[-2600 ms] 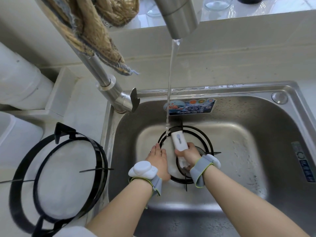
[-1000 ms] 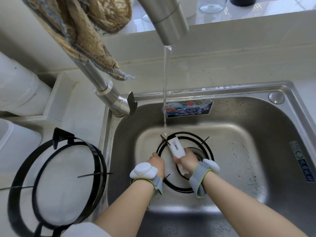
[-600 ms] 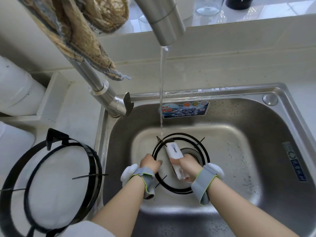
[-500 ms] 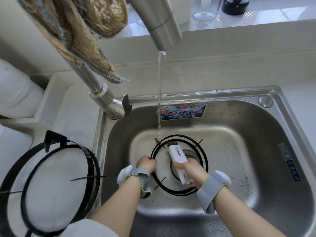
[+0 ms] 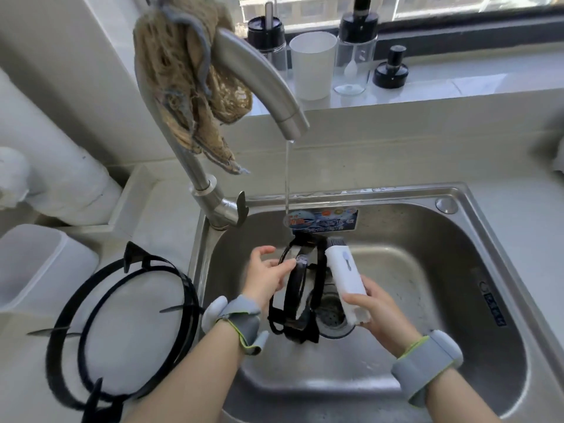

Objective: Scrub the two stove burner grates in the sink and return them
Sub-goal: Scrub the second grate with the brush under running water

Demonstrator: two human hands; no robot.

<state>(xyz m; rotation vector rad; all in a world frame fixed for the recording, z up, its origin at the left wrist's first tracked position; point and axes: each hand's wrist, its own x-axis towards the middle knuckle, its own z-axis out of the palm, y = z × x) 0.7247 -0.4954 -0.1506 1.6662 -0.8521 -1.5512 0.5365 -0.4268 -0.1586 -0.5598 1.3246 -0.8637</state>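
Inside the sink (image 5: 476, 206), grate (image 5: 293, 326) on edge, left hand (image 5: 265, 277) at rim.

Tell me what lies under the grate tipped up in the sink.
The drain strainer shows just past the tilted grate, set in the sink floor. Its left edge is hidden by the grate's rings, as is the floor beneath them.

The right half of the sink (image 5: 457, 285) is open, at middle right of the frame. At centre the grate (image 5: 294, 300) stands on edge over the drain. The left hand (image 5: 265, 276) touches it, and the right hand (image 5: 375, 312) grips a brush (image 5: 345, 270) just right of it. These fill the sink's middle. The tap (image 5: 262, 77) and its hanging cloth (image 5: 180, 87) overhang the upper left. A second grate (image 5: 52, 355) covers the worktop (image 5: 171, 209) at lower left.
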